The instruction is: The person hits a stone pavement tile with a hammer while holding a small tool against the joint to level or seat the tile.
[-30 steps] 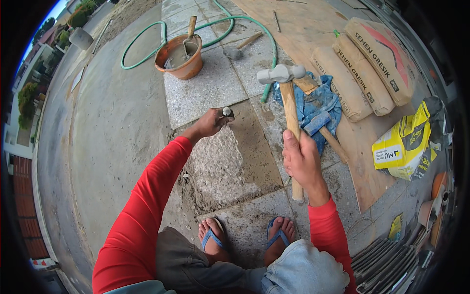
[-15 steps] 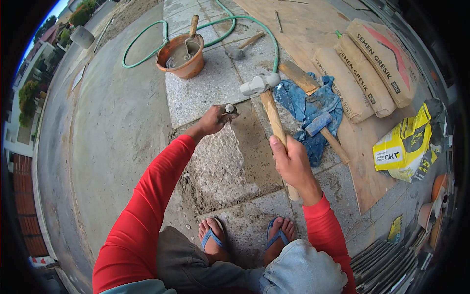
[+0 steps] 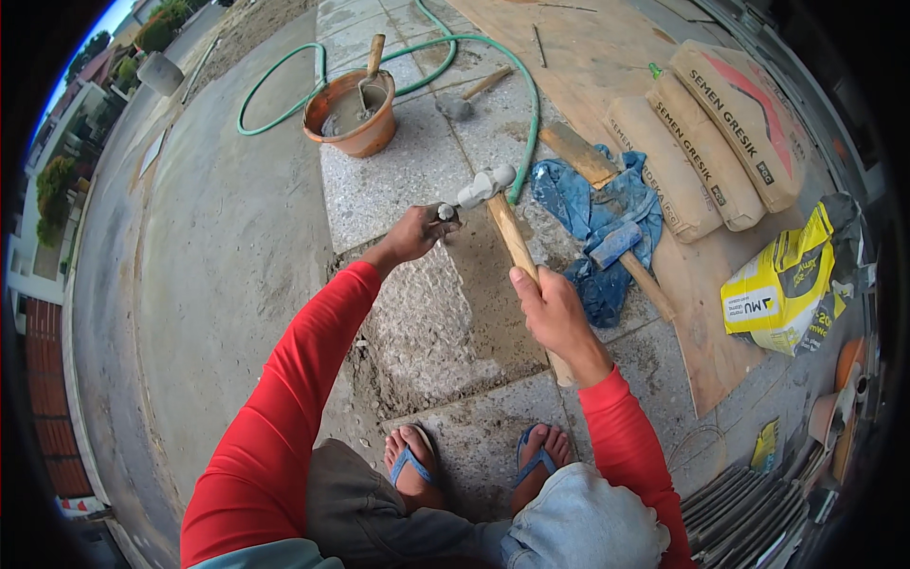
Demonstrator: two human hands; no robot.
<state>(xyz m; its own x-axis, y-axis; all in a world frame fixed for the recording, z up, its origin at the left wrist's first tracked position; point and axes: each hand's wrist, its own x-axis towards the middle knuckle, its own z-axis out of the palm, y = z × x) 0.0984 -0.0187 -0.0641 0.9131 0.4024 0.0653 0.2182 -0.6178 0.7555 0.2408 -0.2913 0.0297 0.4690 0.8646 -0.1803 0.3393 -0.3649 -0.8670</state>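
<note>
My left hand (image 3: 409,237) is closed round a metal chisel (image 3: 445,212), seen nearly end-on; its lower end is hidden. It is at the far edge of a rough, chipped patch (image 3: 417,327) in the paving. My right hand (image 3: 561,318) grips the wooden handle of a ball-peen hammer (image 3: 513,234), thumb laid along it. In this view the grey hammer head is just right of the chisel's top; I cannot tell whether they touch. Brown wet mortar or dirt (image 3: 498,294) covers the patch's right side.
Beyond lie an orange bucket (image 3: 365,140) with a trowel (image 3: 373,71), a green hose (image 3: 533,123) and a mallet (image 3: 457,107). On the right are a blue cloth (image 3: 645,204), a blue-headed hammer (image 3: 616,245), cement bags (image 3: 706,156), a yellow bag (image 3: 773,284) and plywood (image 3: 711,351).
The hammer and my right hand have shifted left, bringing the head close to the chisel's top. My left hand stays almost in place with the chisel.
</note>
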